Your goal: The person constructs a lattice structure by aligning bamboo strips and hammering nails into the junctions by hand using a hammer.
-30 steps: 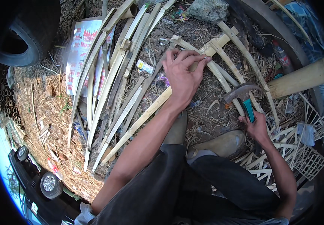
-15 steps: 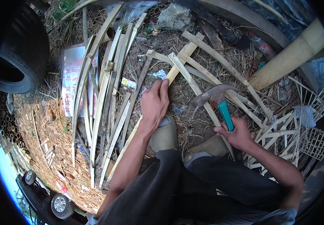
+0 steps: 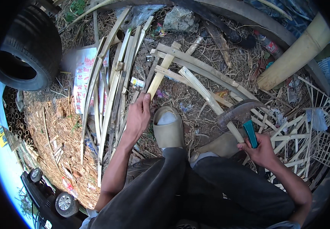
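Note:
My left hand (image 3: pixel 137 116) is closed, thumb and fingers pinching a pale yellow bamboo slat (image 3: pixel 159 79) that points up and away. The slat's far end crosses other bamboo strips on the ground. In my closed right hand (image 3: pixel 259 149) is a hammer, its rusty, curved head (image 3: pixel 239 111) left of and above the fist. A pale shaft (image 3: pixel 235 132) shows between head and thumb. From the same fist a green handle-like piece (image 3: pixel 250 133) sticks up; whether it belongs to the hammer I cannot tell. Past the head lies a split bamboo strip (image 3: pixel 199 87).
Many long bamboo strips (image 3: pixel 113 80) lie left of my left hand, over a printed sheet (image 3: pixel 81 82). Cut bamboo pieces (image 3: pixel 293 143) and a lattice (image 3: pixel 329 149) are heaped at right. A thick bamboo pole (image 3: pixel 296 55), a stone (image 3: pixel 180 20) and a tyre (image 3: pixel 27 47) stand around.
My left hand has moved left with the slat, whose far end has swung left. My right hand and the hammer have shifted right and nearer me.

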Tool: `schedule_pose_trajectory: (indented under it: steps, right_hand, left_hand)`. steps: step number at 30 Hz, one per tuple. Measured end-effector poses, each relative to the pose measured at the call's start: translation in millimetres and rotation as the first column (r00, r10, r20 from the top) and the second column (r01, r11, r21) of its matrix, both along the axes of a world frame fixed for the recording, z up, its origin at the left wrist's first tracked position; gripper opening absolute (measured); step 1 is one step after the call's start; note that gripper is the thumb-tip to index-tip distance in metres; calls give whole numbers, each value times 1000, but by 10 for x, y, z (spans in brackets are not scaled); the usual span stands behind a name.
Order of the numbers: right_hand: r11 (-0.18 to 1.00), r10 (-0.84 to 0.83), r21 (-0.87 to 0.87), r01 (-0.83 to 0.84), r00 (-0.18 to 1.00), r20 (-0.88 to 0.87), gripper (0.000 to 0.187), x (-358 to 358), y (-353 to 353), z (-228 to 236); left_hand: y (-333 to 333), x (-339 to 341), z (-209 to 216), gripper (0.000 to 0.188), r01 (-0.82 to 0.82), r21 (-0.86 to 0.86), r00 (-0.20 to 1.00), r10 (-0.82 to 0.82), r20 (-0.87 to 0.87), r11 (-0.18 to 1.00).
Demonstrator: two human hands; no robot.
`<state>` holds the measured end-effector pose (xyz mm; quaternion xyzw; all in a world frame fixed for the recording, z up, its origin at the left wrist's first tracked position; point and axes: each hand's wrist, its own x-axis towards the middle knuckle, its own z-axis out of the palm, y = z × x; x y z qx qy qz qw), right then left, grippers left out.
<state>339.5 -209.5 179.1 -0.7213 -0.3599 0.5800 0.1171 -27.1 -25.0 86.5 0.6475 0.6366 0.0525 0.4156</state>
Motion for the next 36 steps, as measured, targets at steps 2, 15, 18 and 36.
schedule_pose_trajectory:
  steps: [2, 15, 18, 36]
  right_hand:
    - [999, -35, -20, 35, 999, -36, 36, -14, -22, -42]
    - [993, 112, 34, -111, 993, -25, 42, 293, 111, 146]
    - [987, 129, -79, -140, 984, -123, 41, 513, -156, -15]
    - [685, 614, -442, -579, 785, -77, 20, 1215, -679, 333]
  left_hand:
    - [-233, -98, -19, 46, 6, -62, 1000, -7, -13, 998]
    - [292, 610, 302, 61, -23, -328, 999, 35, 31, 944]
    - [216, 578, 214, 60, 76, -199, 997, -78, -3, 977]
    - [-179, 601, 245, 59, 225, -468, 973, -217, 72, 854]
